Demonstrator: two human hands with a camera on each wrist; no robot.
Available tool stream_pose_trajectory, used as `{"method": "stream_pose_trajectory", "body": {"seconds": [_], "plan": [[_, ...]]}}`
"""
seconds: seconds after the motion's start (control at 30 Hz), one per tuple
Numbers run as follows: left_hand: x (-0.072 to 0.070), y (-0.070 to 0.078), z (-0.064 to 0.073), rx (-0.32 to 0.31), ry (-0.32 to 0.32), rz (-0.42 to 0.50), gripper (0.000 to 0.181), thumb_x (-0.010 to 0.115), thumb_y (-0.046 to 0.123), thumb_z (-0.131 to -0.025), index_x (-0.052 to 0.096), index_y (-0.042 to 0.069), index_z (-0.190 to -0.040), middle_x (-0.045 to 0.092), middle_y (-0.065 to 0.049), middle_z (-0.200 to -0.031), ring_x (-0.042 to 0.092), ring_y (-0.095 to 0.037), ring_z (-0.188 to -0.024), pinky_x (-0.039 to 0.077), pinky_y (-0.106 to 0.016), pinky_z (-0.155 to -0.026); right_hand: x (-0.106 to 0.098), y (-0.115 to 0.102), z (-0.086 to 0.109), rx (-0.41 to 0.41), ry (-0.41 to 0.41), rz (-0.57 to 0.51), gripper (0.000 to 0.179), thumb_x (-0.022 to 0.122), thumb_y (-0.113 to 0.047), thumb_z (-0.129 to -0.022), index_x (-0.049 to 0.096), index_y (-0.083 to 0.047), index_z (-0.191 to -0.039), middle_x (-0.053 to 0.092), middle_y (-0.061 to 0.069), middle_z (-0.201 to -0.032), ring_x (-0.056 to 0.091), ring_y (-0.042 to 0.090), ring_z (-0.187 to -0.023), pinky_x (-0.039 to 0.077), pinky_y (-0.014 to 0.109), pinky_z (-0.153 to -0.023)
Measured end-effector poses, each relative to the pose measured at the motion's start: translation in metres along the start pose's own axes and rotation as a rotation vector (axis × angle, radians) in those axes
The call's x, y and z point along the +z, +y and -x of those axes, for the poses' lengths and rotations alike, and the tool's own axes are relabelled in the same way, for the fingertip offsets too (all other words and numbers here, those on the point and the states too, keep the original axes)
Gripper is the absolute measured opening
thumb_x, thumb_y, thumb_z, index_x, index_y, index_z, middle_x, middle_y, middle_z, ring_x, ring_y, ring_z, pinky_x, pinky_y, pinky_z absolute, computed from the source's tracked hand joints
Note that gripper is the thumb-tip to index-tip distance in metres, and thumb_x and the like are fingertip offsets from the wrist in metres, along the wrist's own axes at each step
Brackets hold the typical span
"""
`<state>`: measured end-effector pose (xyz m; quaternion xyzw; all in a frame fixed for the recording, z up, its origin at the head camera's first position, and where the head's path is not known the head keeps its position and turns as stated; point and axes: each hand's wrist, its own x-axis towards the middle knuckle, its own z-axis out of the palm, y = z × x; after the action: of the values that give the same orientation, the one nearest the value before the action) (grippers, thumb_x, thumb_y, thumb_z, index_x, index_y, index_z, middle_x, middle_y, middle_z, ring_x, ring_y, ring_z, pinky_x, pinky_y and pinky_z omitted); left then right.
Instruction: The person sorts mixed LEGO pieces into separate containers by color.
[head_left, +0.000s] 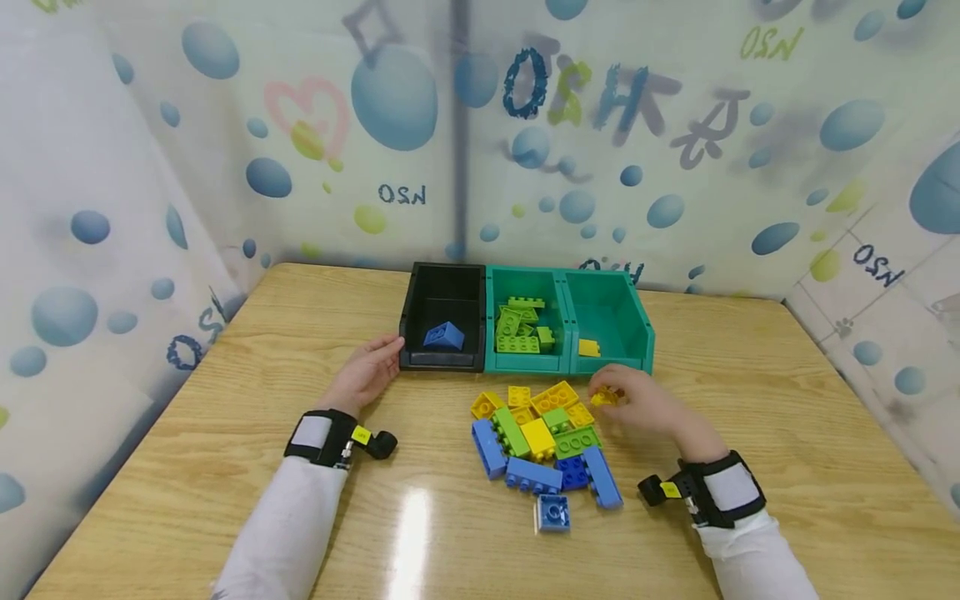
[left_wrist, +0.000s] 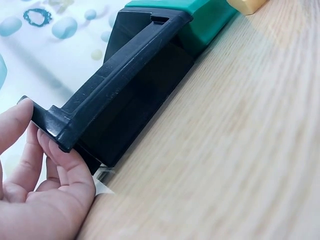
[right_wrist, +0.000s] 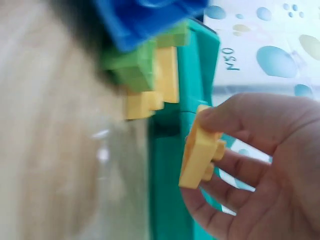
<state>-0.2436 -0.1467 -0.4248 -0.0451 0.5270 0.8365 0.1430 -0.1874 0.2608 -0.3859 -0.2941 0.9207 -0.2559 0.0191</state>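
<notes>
My left hand point(head_left: 365, 372) holds the front left corner of a black bin point(head_left: 442, 361). In the left wrist view, the thumb lies against the rim point(left_wrist: 117, 75) and the fingers curl beneath it. A yellow toy brick point(right_wrist: 199, 155) is pinched between the thumb and fingers of my right hand point(right_wrist: 280, 165), its studs toward the palm. In the head view that hand is just in front of the right green bin point(head_left: 615, 364), where one yellow brick point(head_left: 588, 347) lies. A blue brick point(head_left: 444, 336) sits in the black bin.
Lime green bricks point(head_left: 517, 343) fill part of the middle green bin point(head_left: 527, 364). Before the bins lies a loose pile of yellow, green and blue bricks point(head_left: 537, 439). One light blue brick point(head_left: 553, 512) lies nearest me. A patterned curtain point(head_left: 465, 167) hangs behind the table point(head_left: 420, 483).
</notes>
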Motion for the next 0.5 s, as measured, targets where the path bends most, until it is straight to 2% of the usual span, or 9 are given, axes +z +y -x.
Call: {"method": "stream_pose_trajectory", "body": {"seconds": [0.13, 0.27, 0.4, 0.5], "plan": [[0.0, 0.0, 0.001, -0.001, 0.003, 0.003, 0.026, 0.049, 0.01, -0.098, 0.063, 0.019, -0.078, 0.058, 0.009, -0.077, 0.051, -0.004, -0.073, 0.04, -0.017, -0.07, -0.007, 0.002, -0.007, 0.0, 0.081, -0.082, 0.019, 0.065, 0.004, -0.083, 0.063, -0.003, -0.1, 0.062, 0.014, -0.108, 0.055, 0.029, -0.098, 0.049, 0.04, -0.079], [0.0, 0.0, 0.0, -0.003, 0.007, 0.013, 0.027, 0.048, 0.009, -0.099, 0.063, 0.019, -0.078, 0.059, 0.009, -0.077, 0.051, -0.004, -0.073, 0.04, -0.017, -0.069, -0.009, 0.009, -0.019, 0.081, 0.17, -0.191, 0.019, 0.062, 0.001, -0.088, 0.061, 0.002, -0.107, 0.058, 0.021, -0.119, 0.054, 0.036, -0.108, 0.049, 0.05, -0.086], [0.0, 0.0, -0.001, -0.002, 0.005, 0.004, 0.028, 0.047, 0.009, -0.099, 0.063, 0.018, -0.077, 0.058, 0.009, -0.076, 0.051, -0.005, -0.073, 0.04, -0.017, -0.07, -0.008, 0.014, -0.032, 0.186, 0.24, -0.208, 0.023, 0.06, -0.005, -0.091, 0.059, 0.002, -0.113, 0.057, 0.022, -0.121, 0.052, 0.037, -0.11, 0.046, 0.052, -0.091], [0.0, 0.001, -0.001, -0.008, 0.008, 0.003, 0.025, 0.048, 0.009, -0.098, 0.063, 0.018, -0.079, 0.058, 0.008, -0.077, 0.05, -0.005, -0.073, 0.04, -0.018, -0.07, -0.007, 0.015, -0.042, 0.243, 0.25, -0.186, 0.025, 0.06, -0.007, -0.092, 0.059, 0.001, -0.115, 0.057, 0.022, -0.12, 0.053, 0.036, -0.108, 0.046, 0.051, -0.093]]}}
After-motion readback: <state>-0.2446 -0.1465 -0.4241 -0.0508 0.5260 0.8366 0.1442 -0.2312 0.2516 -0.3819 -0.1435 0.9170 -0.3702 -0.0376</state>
